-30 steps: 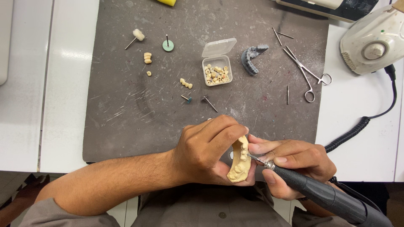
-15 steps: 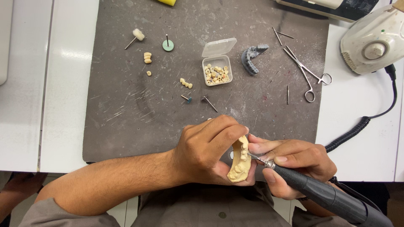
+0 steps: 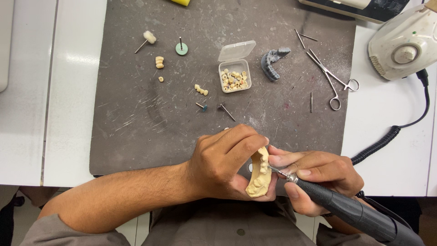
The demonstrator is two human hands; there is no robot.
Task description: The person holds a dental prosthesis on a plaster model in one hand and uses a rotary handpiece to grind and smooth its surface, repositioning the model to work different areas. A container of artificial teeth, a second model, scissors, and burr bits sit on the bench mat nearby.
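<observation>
Dusty grey mat (image 3: pixel 136 136) covers my counter. My left hand (image 3: pixel 223 161) clamps the tooth model (image 3: pixel 258 175); right hand (image 3: pixel 318 175), just beside, grips the grinder (image 3: pixel 346 209), tip touching. Grinding step; steadiness needed.

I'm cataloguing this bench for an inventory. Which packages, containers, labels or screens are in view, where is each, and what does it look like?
Small clear plastic box: centre of the grey mat, hinged lid open, filled with cream tooth-shaped pieces.
Labels, signs, screens: none clearly visible.
</observation>
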